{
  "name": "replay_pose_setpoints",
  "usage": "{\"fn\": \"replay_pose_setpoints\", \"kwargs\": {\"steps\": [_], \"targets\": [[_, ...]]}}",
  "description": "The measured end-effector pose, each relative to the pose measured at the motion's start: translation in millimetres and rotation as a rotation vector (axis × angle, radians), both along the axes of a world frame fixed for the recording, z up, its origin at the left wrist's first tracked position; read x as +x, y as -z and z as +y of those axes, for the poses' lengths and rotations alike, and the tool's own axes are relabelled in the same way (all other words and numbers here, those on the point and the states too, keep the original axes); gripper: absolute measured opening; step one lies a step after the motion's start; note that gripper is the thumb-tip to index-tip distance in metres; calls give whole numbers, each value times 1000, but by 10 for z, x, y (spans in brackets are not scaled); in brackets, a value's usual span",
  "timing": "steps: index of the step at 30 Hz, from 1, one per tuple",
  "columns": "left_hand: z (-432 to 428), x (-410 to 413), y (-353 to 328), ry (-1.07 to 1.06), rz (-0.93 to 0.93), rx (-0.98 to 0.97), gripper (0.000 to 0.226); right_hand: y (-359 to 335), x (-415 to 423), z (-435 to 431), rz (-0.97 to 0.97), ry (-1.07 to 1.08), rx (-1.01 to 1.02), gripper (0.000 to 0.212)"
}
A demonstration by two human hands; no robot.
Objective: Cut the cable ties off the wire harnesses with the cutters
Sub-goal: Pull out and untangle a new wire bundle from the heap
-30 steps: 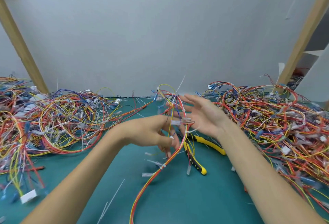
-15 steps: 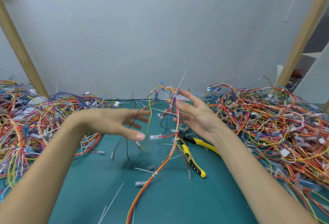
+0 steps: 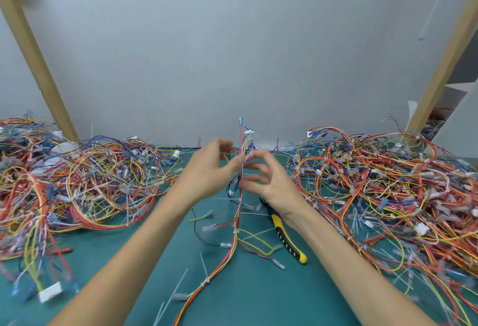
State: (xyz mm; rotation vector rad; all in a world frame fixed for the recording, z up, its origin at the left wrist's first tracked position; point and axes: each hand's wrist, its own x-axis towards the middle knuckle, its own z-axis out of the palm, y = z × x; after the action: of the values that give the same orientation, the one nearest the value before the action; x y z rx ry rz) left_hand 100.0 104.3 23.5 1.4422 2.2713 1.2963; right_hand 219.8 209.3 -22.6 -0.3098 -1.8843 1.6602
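Note:
A thin wire harness [image 3: 240, 204] of red, yellow and orange wires stands upright between my hands and trails down across the green mat toward me, with white cable ties along it. My left hand [image 3: 207, 170] pinches it near the top with thumb and fingers. My right hand [image 3: 266, 183] holds the same bundle just to the right, fingers curled around the wires. The yellow-and-black cutters [image 3: 287, 237] lie on the mat under my right wrist, untouched.
A big tangle of harnesses [image 3: 98, 186] fills the left of the green mat [image 3: 144, 255], and another pile [image 3: 388, 191] fills the right. Cut white ties [image 3: 204, 266] lie scattered near the middle. Slanted wooden posts [image 3: 38, 67] flank a grey wall.
My left hand, open and off to the left half a second ago, has swung back in and closed on the harness. The bundle now stands straighter, with its wire ends pointing up.

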Motion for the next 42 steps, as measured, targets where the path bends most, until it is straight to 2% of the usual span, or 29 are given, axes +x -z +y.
{"fn": "replay_pose_setpoints", "kwargs": {"steps": [4,7,10,13,15,17,19,21,23,25,29,32,36,38,42], "targets": [[19,-37,123,36,-269,85,13,86,-47,-69,-85,82,318,42],[3,-130,162,83,-368,82,7,159,-55,-96,-126,116,490,40],[-55,-267,180,237,-424,5,21,204,-68,-107,-153,142,505,44],[-78,-315,181,243,-424,-10,29,225,-83,-105,-155,142,396,44],[-66,-275,189,100,-299,-44,35,234,-87,-105,-142,129,289,43],[-50,-225,201,-123,34,-135,40,239,-82,-104,-131,109,181,42],[-60,-143,145,-224,325,-186,33,235,-74,-94,-114,77,82,41],[-63,-74,66,-178,366,-262,24,218,-73,-86,-101,58,-5,40],[-59,-22,43,-79,286,-417,28,196,-77,-85,-101,69,-78,39],[-54,17,74,30,77,-485,28,174,-70,-73,-113,93,-144,38],[-7,30,243,87,-310,-331,27,110,-12,-23,-157,109,-165,38],[-3,53,461,88,-343,-205,28,5,65,0,-264,78,-144,39],[-20,67,693,124,-414,-18,28,-162,248,41,-484,1,66,43],[-24,9,755,153,-368,24,26,-254,369,63,-569,7,182,38],[-51,-85,841,113,-245,83,24,-380,637,82,-762,207,680,21]]}}
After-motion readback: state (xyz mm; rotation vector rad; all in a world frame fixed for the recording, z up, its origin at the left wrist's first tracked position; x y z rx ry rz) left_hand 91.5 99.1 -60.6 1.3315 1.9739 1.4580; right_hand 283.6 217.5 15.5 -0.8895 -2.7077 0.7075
